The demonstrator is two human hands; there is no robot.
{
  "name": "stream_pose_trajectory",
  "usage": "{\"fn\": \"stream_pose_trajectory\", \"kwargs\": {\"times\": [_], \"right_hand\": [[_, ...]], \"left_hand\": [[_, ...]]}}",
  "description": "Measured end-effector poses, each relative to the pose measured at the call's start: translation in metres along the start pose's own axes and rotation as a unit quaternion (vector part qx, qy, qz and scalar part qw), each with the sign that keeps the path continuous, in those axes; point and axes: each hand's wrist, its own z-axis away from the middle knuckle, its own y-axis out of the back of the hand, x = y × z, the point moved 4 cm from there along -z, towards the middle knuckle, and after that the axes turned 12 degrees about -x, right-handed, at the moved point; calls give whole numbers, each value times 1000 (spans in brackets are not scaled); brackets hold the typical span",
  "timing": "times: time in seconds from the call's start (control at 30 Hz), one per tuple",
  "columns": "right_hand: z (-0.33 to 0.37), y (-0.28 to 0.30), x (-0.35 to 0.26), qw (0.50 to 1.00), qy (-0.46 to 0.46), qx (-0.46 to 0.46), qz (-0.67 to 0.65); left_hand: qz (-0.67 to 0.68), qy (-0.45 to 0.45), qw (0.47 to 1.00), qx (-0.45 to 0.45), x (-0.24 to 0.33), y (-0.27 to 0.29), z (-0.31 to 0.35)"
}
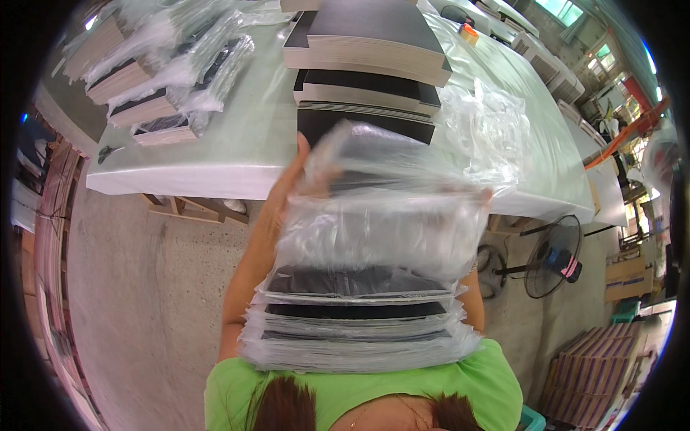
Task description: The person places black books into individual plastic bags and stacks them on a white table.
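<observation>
A blurred clear plastic bag (pixel 381 223) with dark-faced sheets or boards inside is held up in front of me. At its left edge is my left hand (pixel 296 172), one finger stretched upward and the others smeared behind the plastic. My right hand (pixel 486 197) shows only as a bit of fingers at the right edge; the plastic hides the rest. Between my forearms, against my chest, rests a stack of plastic-wrapped dark slabs (pixel 359 316). Just beyond the bag, bare stacks of black-topped boards with pale edges (pixel 374 65) stand on the table.
The table (pixel 187 176) has a pale plastic cover. On its left lie several plastic-wrapped stacks (pixel 151 100) and small dark scissors (pixel 106 152); crumpled plastic (pixel 492 136) and an orange tape roll (pixel 468 34) are at right. A standing fan (pixel 552 258) is beside the table's right front.
</observation>
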Motion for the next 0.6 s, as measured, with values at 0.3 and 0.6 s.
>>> {"fn": "stream_pose_trajectory", "kwargs": {"times": [0.3, 0.6], "right_hand": [[-23, 0, -1, 787, 44, -240, -566], [-15, 17, 26, 820, -31, -96, -563]], "left_hand": [[-124, 199, 969, 72, -25, 38, 13], [-81, 82, 972, 206, -35, 152, 69]]}}
